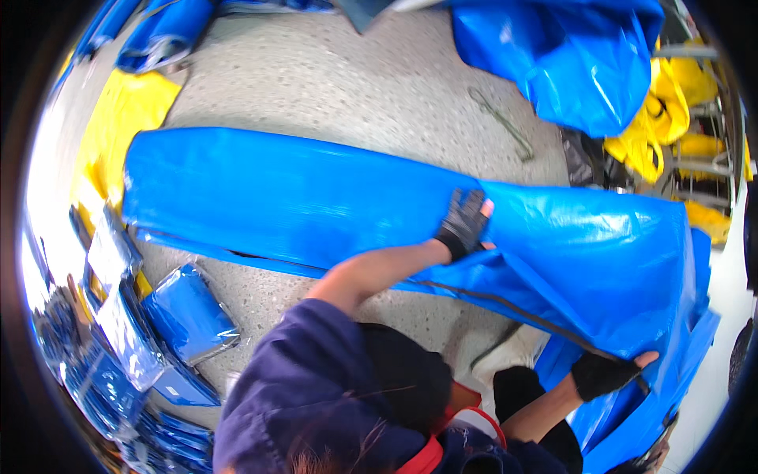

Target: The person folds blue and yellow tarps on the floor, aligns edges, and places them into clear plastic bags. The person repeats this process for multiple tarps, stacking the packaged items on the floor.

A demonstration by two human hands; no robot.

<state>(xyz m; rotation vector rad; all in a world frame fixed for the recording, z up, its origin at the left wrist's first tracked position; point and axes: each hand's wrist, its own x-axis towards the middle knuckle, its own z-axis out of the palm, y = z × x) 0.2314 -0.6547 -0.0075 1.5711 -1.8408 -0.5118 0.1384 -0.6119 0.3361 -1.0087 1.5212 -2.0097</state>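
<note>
Head view — left hand [463, 223] pressed flat on blue tarp [300, 197], right hand [604, 374] seemingly gripping its edge.

A speckled grey stone floor [355, 87] fills the scene. Packed blue bundles in clear wrap [189, 316] lie at the left, a yellow sheet [118, 126] beyond them, and yellow bags [663, 118] crowd a metal rack at the right.

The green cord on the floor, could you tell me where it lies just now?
In the head view, the green cord lies on the speckled floor, upper right, between the long blue sheet and the heaped blue sheeting.
</note>
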